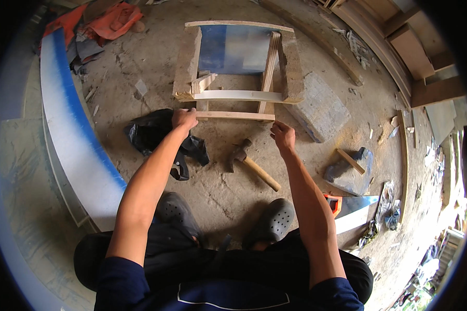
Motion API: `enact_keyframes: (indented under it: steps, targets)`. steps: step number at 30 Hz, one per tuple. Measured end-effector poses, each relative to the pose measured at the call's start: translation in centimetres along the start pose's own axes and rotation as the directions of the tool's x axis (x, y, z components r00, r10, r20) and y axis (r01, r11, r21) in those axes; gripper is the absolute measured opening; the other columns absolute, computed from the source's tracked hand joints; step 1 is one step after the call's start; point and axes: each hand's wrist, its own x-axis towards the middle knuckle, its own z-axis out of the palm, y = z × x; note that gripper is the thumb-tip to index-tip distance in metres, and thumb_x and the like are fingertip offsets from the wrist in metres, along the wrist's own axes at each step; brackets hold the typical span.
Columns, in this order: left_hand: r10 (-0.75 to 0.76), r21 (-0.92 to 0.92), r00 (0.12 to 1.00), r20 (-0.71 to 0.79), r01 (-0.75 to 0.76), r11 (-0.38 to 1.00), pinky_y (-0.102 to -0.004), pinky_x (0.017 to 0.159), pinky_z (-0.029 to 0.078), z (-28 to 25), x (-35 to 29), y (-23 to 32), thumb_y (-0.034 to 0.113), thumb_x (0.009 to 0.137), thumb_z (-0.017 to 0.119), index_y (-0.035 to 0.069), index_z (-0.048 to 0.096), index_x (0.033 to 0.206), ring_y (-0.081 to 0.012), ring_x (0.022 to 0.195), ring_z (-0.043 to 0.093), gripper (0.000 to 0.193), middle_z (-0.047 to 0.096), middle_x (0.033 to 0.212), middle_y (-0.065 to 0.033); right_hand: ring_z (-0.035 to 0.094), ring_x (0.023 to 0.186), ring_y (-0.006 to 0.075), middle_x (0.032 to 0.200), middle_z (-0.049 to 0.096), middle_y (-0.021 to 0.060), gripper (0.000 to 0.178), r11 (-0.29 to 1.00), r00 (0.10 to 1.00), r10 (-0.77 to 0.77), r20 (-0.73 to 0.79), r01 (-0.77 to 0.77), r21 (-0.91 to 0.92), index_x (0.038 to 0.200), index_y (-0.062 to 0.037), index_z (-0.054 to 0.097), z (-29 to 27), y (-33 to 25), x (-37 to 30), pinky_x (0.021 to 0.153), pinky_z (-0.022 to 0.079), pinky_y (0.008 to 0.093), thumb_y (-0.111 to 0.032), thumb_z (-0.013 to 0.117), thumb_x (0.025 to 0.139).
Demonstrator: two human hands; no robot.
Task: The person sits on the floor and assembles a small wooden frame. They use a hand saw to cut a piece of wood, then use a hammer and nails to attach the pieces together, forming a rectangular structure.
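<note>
A narrow wooden strip [233, 115] spans the near end of a small wooden frame [290, 67], which lies on the concrete floor. My left hand [184, 120] is closed on the strip's left end. At its right end, my right hand [284, 137] has its fingers curled in, the fingertips against the corner. Just beyond the strip runs a pale crosspiece [238, 95] of the frame, and a blue-and-white panel [238, 49] shows within it. Between my arms lies a hammer [254, 168] with a wooden handle, touched by neither hand.
Crumpled black plastic [148, 132] lies beneath my left hand. To the right are a concrete block [320, 106], a blue-grey block [355, 179] with a wood scrap, and a handsaw [355, 210]. A long blue-and-white sheet [78, 140] curves along the left. Wooden shelving [410, 52] stands far right.
</note>
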Motion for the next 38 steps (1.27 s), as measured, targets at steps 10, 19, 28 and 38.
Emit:
enact_keyframes:
  steps: [10, 19, 28, 38]
  targets:
    - [0.039, 0.022, 0.986, 0.164, -0.043, 0.999, -0.0258, 0.044, 0.051, -8.3, -3.8, 4.6, 0.02, 0.091, 0.056, -0.003, 0.062, 0.085, -0.017, 0.053, 0.064, 0.025, 0.067, 0.074, -0.0112, 0.066, 0.052, 0.0168, 0.064, 0.067, 0.01, 0.042, 0.888, 0.87, 0.288, 0.399, -0.086, -0.452, 0.087, 0.0008, 0.066, 3.9, -6.0, -4.0, 0.047, 0.051, 0.0304, -0.04, 0.057, 0.092]
    - [-0.141, 0.829, 0.972, 0.186, -0.078, 0.553, -0.0385, 0.071, 0.06, -14.1, -4.5, 2.3, 0.001, 0.077, 0.053, -0.012, 0.065, 0.09, -0.0335, 0.079, 0.072, 0.022, 0.068, 0.095, -0.0263, 0.071, 0.076, 0.0285, 0.086, 0.071, 0.0189, 0.036, 0.784, 0.813, -0.145, 0.564, 0.442, -0.436, 0.094, -0.0138, 0.071, 15.3, -6.6, -8.5, 0.069, 0.056, 0.0409, -0.047, 0.06, 0.088]
    - [0.046, 0.808, 0.986, -0.159, 0.103, 0.579, -0.0431, 0.091, 0.05, -12.9, -1.3, -8.8, 0.011, 0.085, 0.051, -0.002, 0.067, 0.099, -0.0396, 0.107, 0.062, 0.026, 0.065, 0.108, -0.0255, 0.065, 0.1, 0.0344, 0.114, 0.064, 0.0158, 0.051, 0.507, 0.468, -0.148, 0.871, 0.793, -0.339, 0.137, -0.0219, 0.047, 19.5, -8.7, -16.7, 0.084, 0.053, 0.0446, -0.028, 0.057, 0.088]
    - [0.202, 0.766, 0.939, -0.277, 0.089, 0.637, -0.0461, 0.088, 0.05, -14.8, 4.7, -15.4, 0.03, 0.089, 0.049, 0.0, 0.07, 0.095, -0.0407, 0.101, 0.064, 0.037, 0.067, 0.103, -0.0232, 0.064, 0.102, 0.033, 0.115, 0.064, 0.0187, 0.05, 0.554, 0.535, -0.128, 0.835, 0.737, -0.387, 0.131, -0.0144, 0.055, 19.1, -6.5, -15.1, 0.085, 0.053, 0.0444, -0.022, 0.059, 0.082]
